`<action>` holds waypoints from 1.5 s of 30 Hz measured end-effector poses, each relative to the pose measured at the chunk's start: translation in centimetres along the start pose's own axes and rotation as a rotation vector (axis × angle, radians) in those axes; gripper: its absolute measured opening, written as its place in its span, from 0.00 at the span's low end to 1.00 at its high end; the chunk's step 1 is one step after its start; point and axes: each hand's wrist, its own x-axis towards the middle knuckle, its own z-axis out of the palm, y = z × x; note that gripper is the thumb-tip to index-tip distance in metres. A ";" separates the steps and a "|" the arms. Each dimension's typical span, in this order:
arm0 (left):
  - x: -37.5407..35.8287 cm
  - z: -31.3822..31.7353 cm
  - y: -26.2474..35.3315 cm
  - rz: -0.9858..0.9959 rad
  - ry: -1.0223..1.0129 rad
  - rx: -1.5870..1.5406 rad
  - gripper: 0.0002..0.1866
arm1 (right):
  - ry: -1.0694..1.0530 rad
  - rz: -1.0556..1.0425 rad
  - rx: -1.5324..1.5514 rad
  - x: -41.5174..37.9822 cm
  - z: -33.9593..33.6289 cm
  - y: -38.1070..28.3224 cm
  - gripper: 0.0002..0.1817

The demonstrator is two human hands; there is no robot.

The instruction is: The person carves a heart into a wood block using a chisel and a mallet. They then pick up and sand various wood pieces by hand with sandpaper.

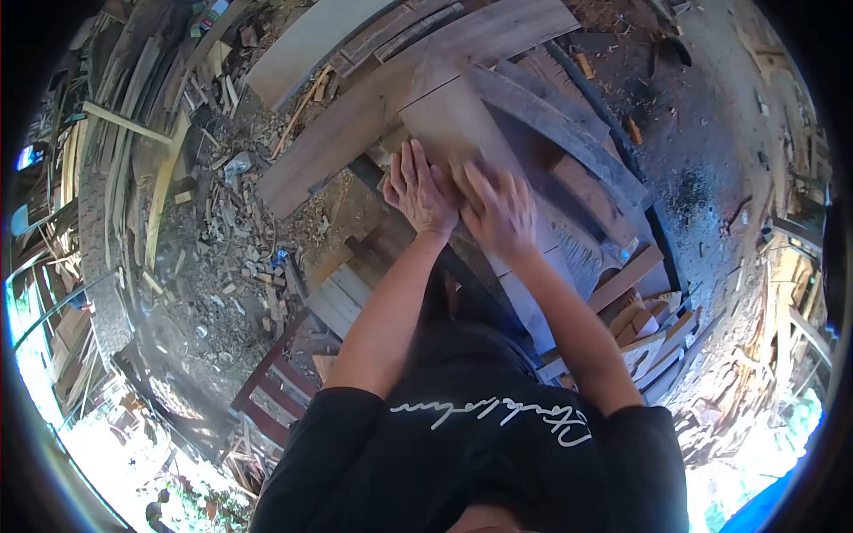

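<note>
A smooth brown wooden board (pixel 458 115) runs away from my body, with a thin dark line across it near its far end. My left hand (pixel 419 191) rests at the board's left edge, its fingers stretched forward and lying side by side. On the board just to the right is my right hand (pixel 500 209), smeared by motion, with its fingers reaching toward the left hand. Whether anything lies beneath the right palm is hidden. A long brown plank (pixel 333 160) slants beyond the left hand.
Curved-looking grey planks (pixel 555 129) lie right of the board. A slatted reddish-brown wooden frame (pixel 277 391) stands at lower left. Wood offcuts (pixel 644 320) are piled at lower right. Scraps and chips (pixel 227 258) cover the ground at left, beside stacked lumber (pixel 124 133).
</note>
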 end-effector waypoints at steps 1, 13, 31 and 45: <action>0.0 0.1 0.0 0.002 0.011 -0.040 0.30 | 0.016 0.024 -0.004 3.0 1.1 -0.7 0.33; 0.2 -0.4 0.4 -0.010 0.010 0.010 0.30 | -0.183 0.069 -0.147 -11.6 -4.5 1.1 0.35; 0.1 -0.5 0.4 -0.035 -0.021 -0.007 0.30 | -0.137 0.030 -0.175 -11.1 -3.6 1.1 0.35; 0.2 -0.6 0.5 -0.030 0.008 -0.020 0.30 | 0.019 0.049 -0.130 -3.8 -1.8 0.1 0.32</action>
